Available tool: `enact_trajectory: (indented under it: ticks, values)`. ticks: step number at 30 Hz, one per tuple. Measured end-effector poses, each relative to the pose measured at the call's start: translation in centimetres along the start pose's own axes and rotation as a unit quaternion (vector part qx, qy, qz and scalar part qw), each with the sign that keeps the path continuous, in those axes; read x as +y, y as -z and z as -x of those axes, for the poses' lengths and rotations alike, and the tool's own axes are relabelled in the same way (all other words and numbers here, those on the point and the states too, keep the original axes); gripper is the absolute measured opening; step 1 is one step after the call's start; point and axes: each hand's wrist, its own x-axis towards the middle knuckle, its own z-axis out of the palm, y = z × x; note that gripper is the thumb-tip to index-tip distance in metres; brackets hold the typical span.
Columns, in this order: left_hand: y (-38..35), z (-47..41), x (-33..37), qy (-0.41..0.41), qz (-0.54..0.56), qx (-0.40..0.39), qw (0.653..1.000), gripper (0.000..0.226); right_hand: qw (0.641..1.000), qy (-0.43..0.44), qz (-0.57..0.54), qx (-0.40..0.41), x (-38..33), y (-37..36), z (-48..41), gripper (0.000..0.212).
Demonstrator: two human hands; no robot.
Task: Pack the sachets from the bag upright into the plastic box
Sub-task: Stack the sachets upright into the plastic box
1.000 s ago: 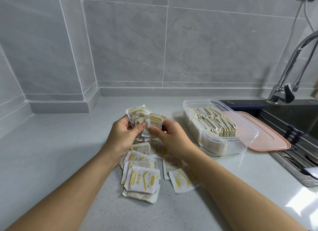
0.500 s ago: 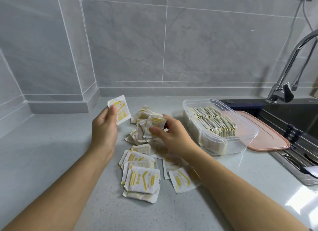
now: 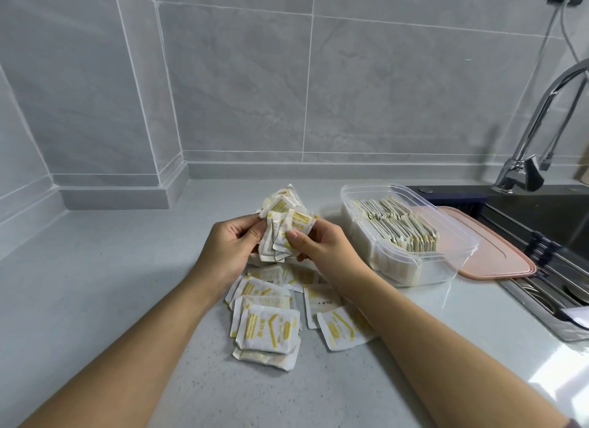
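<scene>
While both hands are meeting just above the middle of the frame, the left hand (image 3: 228,247) is curling its fingers round the left side of a bunch of sachets (image 3: 280,226), and the right hand (image 3: 323,247) is pinching the front sachet of that bunch between thumb and fingers. The sachets are small, flat white squares printed with yellow bars and marks, and the held ones are fanning out at uneven angles above the hands. Below the hands, in the lower middle of the frame, loose sachets (image 3: 271,330) are lying flat and overlapping on the pale grey tabletop (image 3: 111,300), some showing the yellow print and some a plainer side. To the right of the hands, the clear plastic box (image 3: 462,239) is standing on the tabletop, and packed sachets (image 3: 395,226) are standing on edge in rows inside it, filling most of its length. A pink lid (image 3: 497,258) is lying just beside the box, reaching over the edge of the dark sink (image 3: 541,217). A chrome tap (image 3: 538,115) is rising at the right edge.
</scene>
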Motion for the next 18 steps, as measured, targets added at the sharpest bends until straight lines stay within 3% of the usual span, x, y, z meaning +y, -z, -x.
enact_trajectory:
  ticks: [7, 11, 18]
  values:
    - [0.4, -0.2, 0.0, -0.061, -0.069, 0.060, 0.994, 0.021, 0.998, 0.024, 0.035, 0.040, 0.0, 0.2, -0.2, 0.008]
    - [0.8, -0.3, 0.0, -0.125, -0.097, 0.074, 0.985, 0.017, 0.995, 0.025, 0.101, 0.011, 0.4, 0.1, -0.2, 0.010]
    - [1.2, -1.0, 0.1, -0.158, -0.148, 0.137, 0.967, 0.012, 0.984, -0.003, 0.171, -0.043, 0.6, 0.0, 0.0, 0.018]
